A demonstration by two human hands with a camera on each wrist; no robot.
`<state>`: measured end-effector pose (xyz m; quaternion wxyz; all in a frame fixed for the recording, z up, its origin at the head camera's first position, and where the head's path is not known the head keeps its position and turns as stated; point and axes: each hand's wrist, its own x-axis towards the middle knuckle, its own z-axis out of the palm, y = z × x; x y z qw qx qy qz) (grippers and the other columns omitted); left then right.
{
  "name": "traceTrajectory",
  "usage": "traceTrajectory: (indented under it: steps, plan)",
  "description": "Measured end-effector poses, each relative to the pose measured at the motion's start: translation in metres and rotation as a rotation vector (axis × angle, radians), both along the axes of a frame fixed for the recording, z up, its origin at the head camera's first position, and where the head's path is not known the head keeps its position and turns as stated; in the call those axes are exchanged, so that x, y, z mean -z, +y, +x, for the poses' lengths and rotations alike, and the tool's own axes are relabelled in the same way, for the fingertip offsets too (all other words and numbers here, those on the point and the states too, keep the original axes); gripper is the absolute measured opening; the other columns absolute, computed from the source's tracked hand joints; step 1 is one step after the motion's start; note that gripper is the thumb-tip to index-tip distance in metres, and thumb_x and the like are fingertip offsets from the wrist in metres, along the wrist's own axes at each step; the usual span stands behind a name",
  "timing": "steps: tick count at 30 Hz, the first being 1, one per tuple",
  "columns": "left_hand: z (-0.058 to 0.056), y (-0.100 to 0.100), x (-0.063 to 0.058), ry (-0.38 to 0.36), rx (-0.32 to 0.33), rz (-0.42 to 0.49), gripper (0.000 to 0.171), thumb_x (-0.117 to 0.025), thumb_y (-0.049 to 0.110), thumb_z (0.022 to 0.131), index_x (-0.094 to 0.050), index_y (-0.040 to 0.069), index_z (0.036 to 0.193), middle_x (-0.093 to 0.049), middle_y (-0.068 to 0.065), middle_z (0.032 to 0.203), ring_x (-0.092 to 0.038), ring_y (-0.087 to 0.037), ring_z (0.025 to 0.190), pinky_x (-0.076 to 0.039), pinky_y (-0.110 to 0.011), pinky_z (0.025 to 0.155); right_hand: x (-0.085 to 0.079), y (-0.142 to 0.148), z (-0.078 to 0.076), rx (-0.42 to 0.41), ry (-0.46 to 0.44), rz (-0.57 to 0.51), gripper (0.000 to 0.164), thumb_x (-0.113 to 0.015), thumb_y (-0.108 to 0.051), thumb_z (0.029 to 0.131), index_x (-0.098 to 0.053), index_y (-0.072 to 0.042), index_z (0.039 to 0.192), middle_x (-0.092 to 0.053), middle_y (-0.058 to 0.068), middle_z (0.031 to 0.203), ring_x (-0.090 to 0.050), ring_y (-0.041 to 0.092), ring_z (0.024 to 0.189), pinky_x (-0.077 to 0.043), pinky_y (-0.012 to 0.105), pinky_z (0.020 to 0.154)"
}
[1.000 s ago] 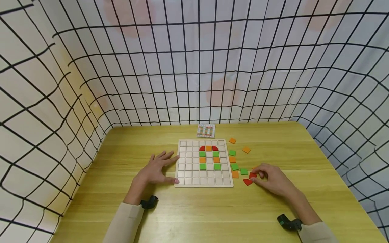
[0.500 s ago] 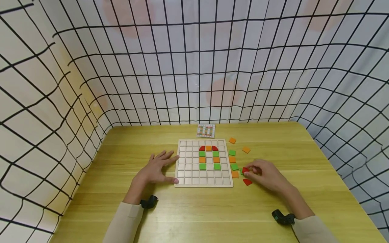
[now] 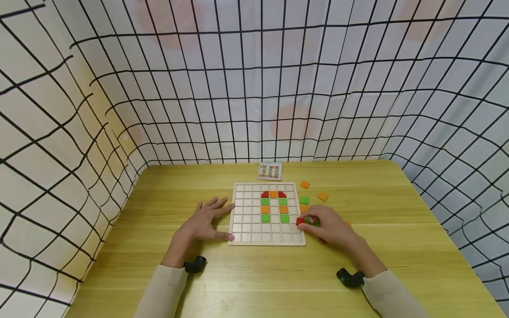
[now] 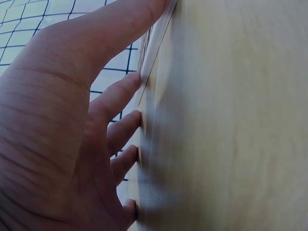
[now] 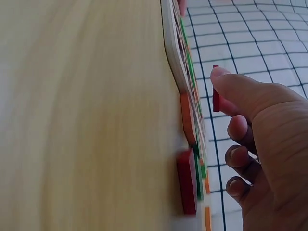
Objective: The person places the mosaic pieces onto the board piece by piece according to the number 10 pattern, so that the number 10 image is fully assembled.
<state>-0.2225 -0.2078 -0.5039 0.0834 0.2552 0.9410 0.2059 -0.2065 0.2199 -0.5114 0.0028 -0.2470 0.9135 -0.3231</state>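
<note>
Right hand [image 3: 328, 224] pinches a red piece [image 3: 300, 221] aloft near the grid board [image 3: 243, 227]; left hand [image 3: 203, 222], fingers spread, touches the board's left edge.

the near side of the board [image 3: 275, 226] is free to cross, but the left hand [image 3: 203, 223] blocks its left edge.
</note>
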Motion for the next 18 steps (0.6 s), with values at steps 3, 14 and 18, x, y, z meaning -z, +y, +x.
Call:
traceTrajectory:
  steps: [3,14,18]
  plan:
    - [0.0,0.0,0.0,-0.002,-0.003,-0.005,0.103,-0.077,0.075,0.073,-0.041,0.032,0.159,-0.027,-0.006,0.171,-0.018,-0.04,0.159,-0.006,-0.075,0.121,0.002,-0.007,-0.003,-0.028,-0.009,-0.011,0.013,-0.079,-0.039,0.092,-0.072,-0.03,0.098,-0.05,-0.011,0.076,-0.049,0.008,0.077,-0.04,0.025,0.071]
    - [0.0,0.001,0.001,0.001,-0.005,-0.007,0.102,-0.077,0.074,0.074,-0.041,0.031,0.159,-0.028,-0.007,0.171,-0.018,-0.04,0.159,-0.006,-0.076,0.121,0.005,-0.026,-0.008,-0.132,-0.006,-0.002,0.017,-0.077,-0.043,0.092,-0.075,-0.029,0.102,-0.053,-0.009,0.077,-0.049,0.009,0.076,-0.04,0.023,0.067]
    - [0.0,0.0,0.002,0.007,-0.005,-0.007,0.102,-0.077,0.074,0.074,-0.04,0.031,0.16,-0.027,-0.007,0.171,-0.018,-0.041,0.159,-0.006,-0.076,0.121,0.006,-0.03,-0.009,-0.178,0.036,0.009,0.017,-0.076,-0.04,0.094,-0.076,-0.026,0.104,-0.052,-0.011,0.074,-0.048,0.009,0.075,-0.04,0.023,0.066]
